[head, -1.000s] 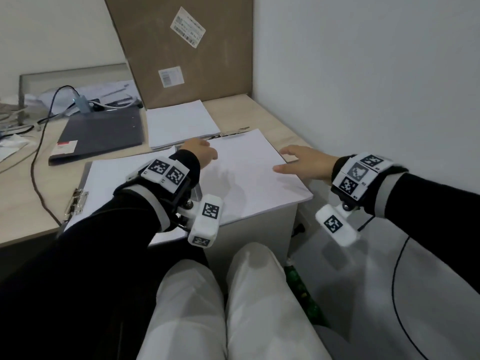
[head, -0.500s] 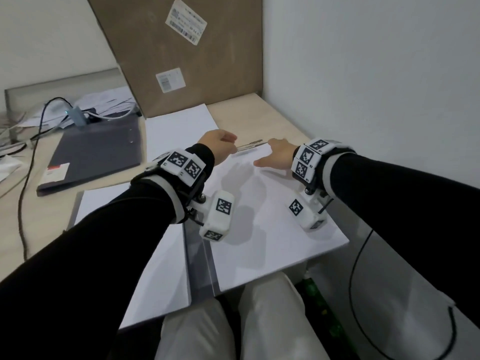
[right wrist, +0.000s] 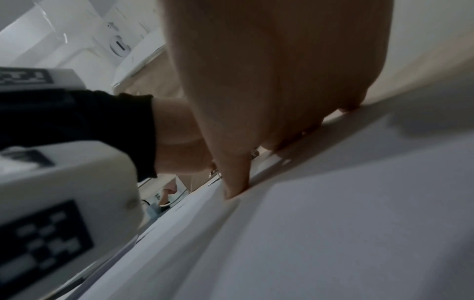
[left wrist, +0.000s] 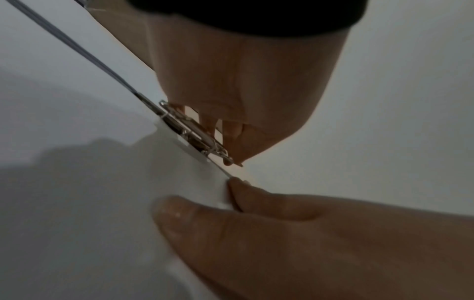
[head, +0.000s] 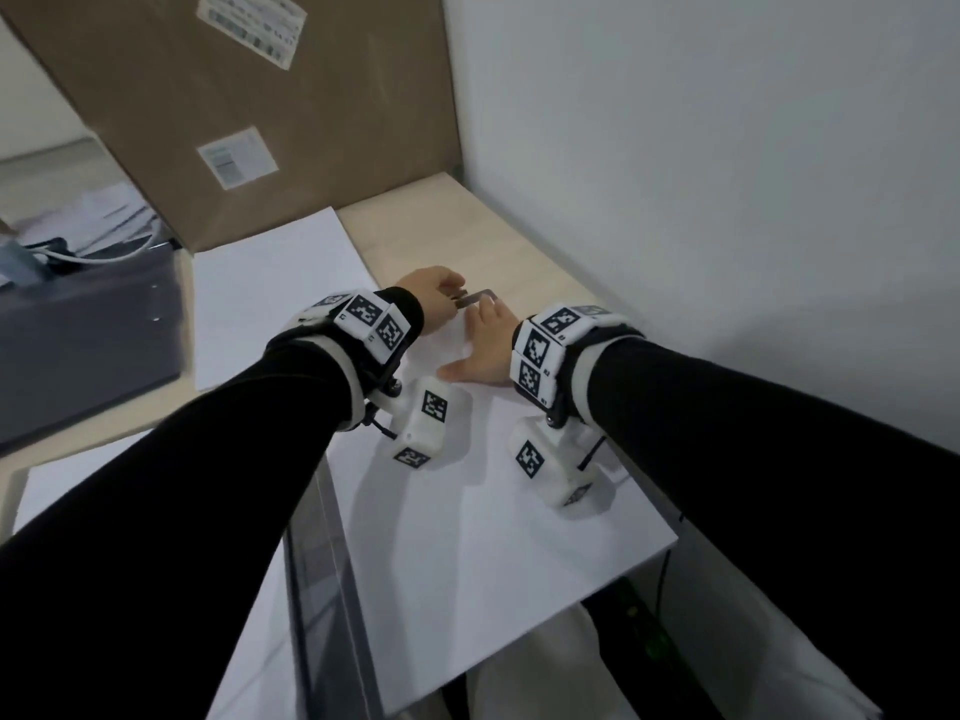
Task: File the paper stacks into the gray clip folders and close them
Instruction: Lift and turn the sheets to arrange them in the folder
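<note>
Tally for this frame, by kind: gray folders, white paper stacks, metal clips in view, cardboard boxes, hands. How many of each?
Gray folders: 2, closed folder, open folder
Paper stacks: 3, far stack, left stack, right stack
Metal clip: 1
Cardboard box: 1
Hands: 2, left hand, right hand
Total: 9

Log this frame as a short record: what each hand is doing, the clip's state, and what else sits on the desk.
left hand: pinches the clip lever
right hand: flat, pressing the paper stack beside the clip
clip: lever raised above the stack's far edge
folder: open under the stack
desk: second paper stack, closed gray folder, cardboard box
</note>
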Available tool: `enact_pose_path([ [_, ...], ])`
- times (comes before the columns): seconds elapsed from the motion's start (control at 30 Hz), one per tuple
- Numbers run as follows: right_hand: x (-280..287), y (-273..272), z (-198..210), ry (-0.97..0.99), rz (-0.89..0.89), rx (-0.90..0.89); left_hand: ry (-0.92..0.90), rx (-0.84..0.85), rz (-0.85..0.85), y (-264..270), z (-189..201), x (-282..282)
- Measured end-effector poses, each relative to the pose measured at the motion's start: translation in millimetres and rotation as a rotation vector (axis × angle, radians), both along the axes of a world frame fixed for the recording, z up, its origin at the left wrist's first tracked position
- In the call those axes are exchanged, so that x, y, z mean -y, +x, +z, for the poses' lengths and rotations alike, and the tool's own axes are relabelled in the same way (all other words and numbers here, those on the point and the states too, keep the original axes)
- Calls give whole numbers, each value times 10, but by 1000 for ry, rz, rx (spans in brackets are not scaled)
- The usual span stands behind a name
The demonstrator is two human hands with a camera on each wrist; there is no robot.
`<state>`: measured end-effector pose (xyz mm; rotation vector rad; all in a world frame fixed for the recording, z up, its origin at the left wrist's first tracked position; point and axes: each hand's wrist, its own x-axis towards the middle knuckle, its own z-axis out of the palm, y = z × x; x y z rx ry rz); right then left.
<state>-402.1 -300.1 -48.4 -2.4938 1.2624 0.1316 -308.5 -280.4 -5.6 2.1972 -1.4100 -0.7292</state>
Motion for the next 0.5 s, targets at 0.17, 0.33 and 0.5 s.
enact_pose_path([
  [0.17, -21, -40, 59, -46, 12, -66, -208, -3, 92, 44, 77, -38],
  [0.33, -89, -155, 216, -49, 34, -43, -261, 247, 167, 222, 285, -400],
  [0.5, -128, -139, 247, -54, 44, -86, 42, 540, 105, 383, 314, -681],
])
